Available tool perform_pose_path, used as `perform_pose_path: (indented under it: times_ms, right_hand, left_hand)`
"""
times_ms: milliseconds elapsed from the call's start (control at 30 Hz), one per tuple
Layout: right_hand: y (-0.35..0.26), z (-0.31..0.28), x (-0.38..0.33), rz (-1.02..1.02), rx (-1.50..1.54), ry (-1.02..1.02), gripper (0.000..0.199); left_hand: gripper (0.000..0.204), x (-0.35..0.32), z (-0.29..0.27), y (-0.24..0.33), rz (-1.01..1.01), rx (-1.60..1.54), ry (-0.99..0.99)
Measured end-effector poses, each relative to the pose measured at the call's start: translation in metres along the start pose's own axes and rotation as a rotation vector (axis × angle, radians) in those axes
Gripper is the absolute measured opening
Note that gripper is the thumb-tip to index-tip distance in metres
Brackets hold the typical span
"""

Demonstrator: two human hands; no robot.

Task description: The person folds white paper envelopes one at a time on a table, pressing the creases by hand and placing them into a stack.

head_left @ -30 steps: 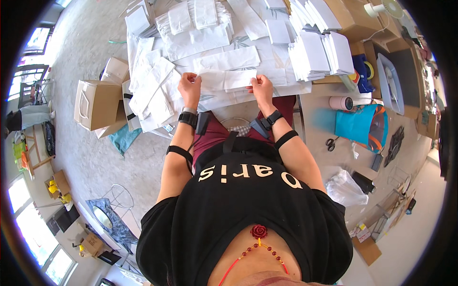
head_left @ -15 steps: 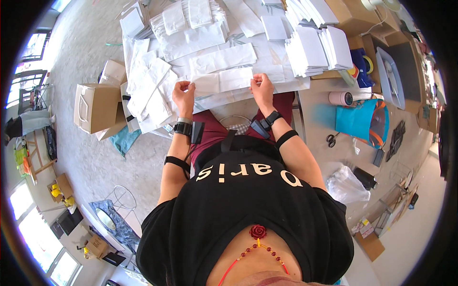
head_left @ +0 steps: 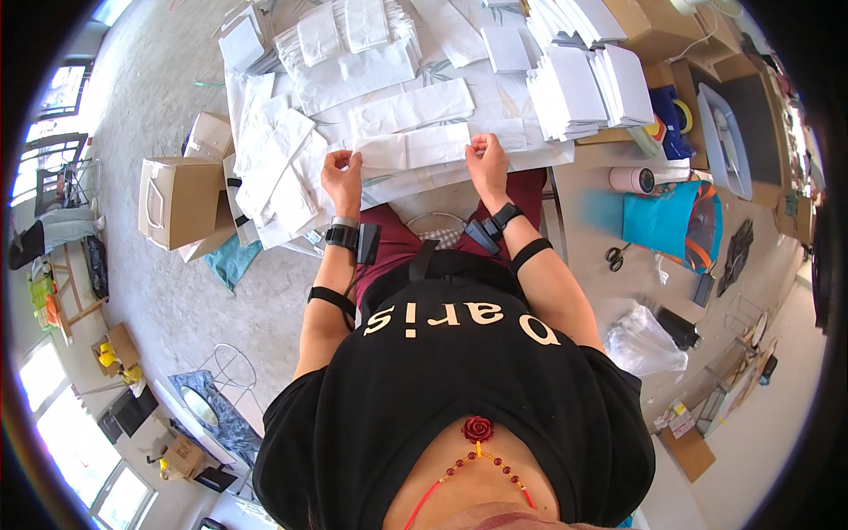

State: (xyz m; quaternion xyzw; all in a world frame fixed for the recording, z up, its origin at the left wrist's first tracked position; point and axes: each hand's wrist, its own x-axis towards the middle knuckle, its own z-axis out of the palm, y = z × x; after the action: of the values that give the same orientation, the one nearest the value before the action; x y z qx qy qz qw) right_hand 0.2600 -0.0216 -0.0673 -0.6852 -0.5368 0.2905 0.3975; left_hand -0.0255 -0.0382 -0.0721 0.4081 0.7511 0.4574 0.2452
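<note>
A long, thin white sheet (head_left: 415,148), creased across its middle, lies along the table's near edge between my hands. My left hand (head_left: 342,179) pinches its left end with fingertips together. At the other end, my right hand (head_left: 487,168) holds the right edge between thumb and fingers. Whether the sheet is paper or plastic I cannot tell. Just beyond it rests another flat white strip (head_left: 412,108). Left of my left hand, loose white pieces (head_left: 278,172) overlap in a heap.
White stacks (head_left: 570,93) stand at the table's right, with a pile of flat white bags or sheets (head_left: 349,75) at the back. Cardboard boxes (head_left: 181,201) sit on the left. Right of the table are a pink cup (head_left: 631,180), a blue bag (head_left: 655,221) and scissors (head_left: 616,257).
Both hands keep their hold at the ends of the white sheet. The view has shifted very slightly; otherwise almost nothing differs.
</note>
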Motion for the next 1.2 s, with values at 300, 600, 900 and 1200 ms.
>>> perform_pose_path:
  times_ms: [300, 600, 900, 1200]
  right_hand:
    - [-0.001, -0.001, 0.002, 0.004, -0.026, -0.003, 0.022]
    - [-0.005, -0.002, 0.003, -0.076, -0.064, 0.030, 0.026]
    - [-0.040, 0.016, -0.002, -0.393, -0.070, -0.283, 0.027]
    - [-0.025, 0.029, -0.004, -0.392, -0.173, -0.329, 0.031]
  left_hand:
    - [0.020, -0.001, 0.002, -0.002, -0.011, 0.015, 0.011]
    - [0.020, -0.003, 0.003, -0.004, -0.042, -0.012, 0.001]
    - [0.020, -0.003, 0.004, -0.005, -0.047, -0.029, 0.007]
    - [0.023, -0.007, -0.009, 0.014, 0.047, -0.028, 0.135]
